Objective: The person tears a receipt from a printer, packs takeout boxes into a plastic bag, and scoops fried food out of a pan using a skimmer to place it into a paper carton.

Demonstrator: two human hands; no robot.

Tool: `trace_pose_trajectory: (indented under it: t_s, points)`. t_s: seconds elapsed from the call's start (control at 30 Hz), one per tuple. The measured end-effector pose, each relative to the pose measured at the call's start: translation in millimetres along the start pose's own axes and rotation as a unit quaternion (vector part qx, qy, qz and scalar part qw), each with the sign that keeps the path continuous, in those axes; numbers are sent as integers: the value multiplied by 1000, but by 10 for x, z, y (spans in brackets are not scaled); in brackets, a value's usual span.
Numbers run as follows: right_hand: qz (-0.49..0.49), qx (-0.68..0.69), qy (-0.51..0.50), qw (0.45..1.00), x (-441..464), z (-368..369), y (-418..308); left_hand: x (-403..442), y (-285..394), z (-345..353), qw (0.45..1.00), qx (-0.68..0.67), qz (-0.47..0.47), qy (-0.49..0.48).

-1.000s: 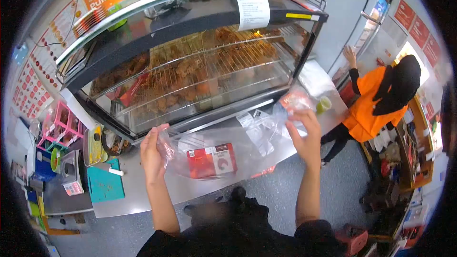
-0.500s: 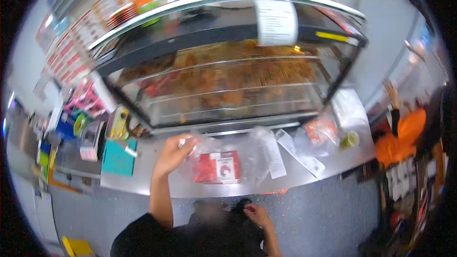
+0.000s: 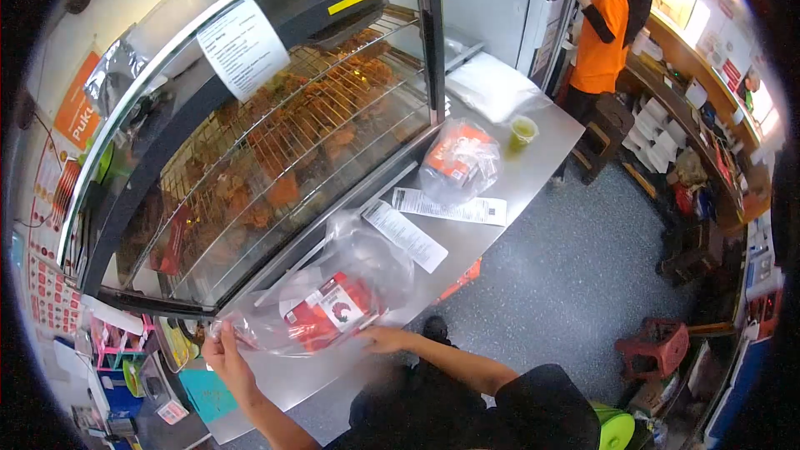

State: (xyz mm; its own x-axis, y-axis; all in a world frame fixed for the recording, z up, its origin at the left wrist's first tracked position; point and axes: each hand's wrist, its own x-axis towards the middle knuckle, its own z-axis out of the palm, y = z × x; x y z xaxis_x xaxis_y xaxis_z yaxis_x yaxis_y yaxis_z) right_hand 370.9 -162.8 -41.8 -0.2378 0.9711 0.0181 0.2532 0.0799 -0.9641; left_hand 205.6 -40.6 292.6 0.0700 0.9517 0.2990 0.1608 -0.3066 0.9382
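Observation:
A clear plastic bag lies on the steel counter, with a red packet bearing a white printed label inside it. At the bag's left end, my left hand is closed, pinching the gathered plastic. My right hand is at the bag's near edge, just right of the red packet, its fingers stretched toward the plastic; whether they touch it I cannot tell. Two printed paper slips lie beyond the bag, beside a second clear bag with an orange printed item inside.
A glass display case holding fried food on wire racks stands along the counter's back. A lidded cup of green drink sits near the far end. A teal board is at left. A person in orange stands beyond, near a red stool.
My view has turned right. My right hand has moved from beside my body up to the bag's near edge. My left hand still holds the bag's left end.

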Motion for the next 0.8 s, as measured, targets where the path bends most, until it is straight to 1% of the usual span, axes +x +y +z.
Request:
trace_pose_trajectory:
  t_s: [0.03, 0.1, 0.13, 0.2, 0.23, 0.27, 0.3, 0.33, 0.37, 0.4, 0.43, 0.47, 0.5, 0.53, 0.57, 0.6, 0.63, 0.7, 0.77, 0.8]
  points:
    - [5, -10, 10, 1000, 38, 81, -13, 0, 58, -39, 999, 22, -2, -31]
    - [4, -64, 78, 995, -4, 226, -49, 50, 163, -118, 994, 63, -4, -89]
    - [3, -94, 113, 989, -32, 237, -77, 76, 146, -130, 993, 50, 18, -103]
    - [0, -81, 114, 990, -100, 189, -50, 140, 60, -89, 988, 24, 59, -142]
    - [4, -66, 117, 991, -181, 223, -66, 166, 144, -96, 979, 57, 52, -190]
    - [70, -22, 106, 992, -269, 133, -281, 181, 161, -134, 978, 60, 48, -194]
    - [134, -41, 95, 986, -316, 131, -171, 188, 156, -185, 977, 63, 42, -200]
    - [169, -87, 123, 974, -378, 106, -213, 205, 126, -247, 976, 64, 40, -205]
    - [101, -156, 186, 965, -488, 117, -69, 201, 72, -342, 974, 52, 35, -217]
    - [141, -188, 227, 945, -596, 156, 1, 195, -6, -456, 972, 28, 50, -229]
    - [195, -175, 216, 941, -704, 116, -14, 201, -105, -579, 969, 5, 66, -237]
    - [204, -202, 269, 920, -846, 136, -241, 206, -200, -707, 967, -18, 79, -242]
    - [299, -194, 279, 891, -996, 211, -274, 157, -255, -772, 975, -43, 76, -204]
    - [298, -168, 358, 869, -1141, 315, -465, 133, -379, -931, 977, -13, 75, -198]
    - [338, -114, 413, 838, -1302, 509, -427, 126, -523, -1082, 978, 14, 78, -193]
    - [353, -128, 454, 808, -1473, 721, -403, 118, -662, -1211, 978, 40, 84, -189]
    - [371, -140, 492, 775, -1639, 988, -391, 59, -779, -1324, 979, -11, 51, -199]
    - [425, -105, 518, 735, -1935, 1615, -380, -55, -1104, -1593, 966, -29, -13, -258]
    - [497, -111, 500, 701, -2103, 2349, -520, -219, -1307, -1741, 945, -39, -58, -319]
    - [499, -95, 491, 708, -2209, 2800, -478, -312, -1354, -1806, 932, -34, -68, -354]
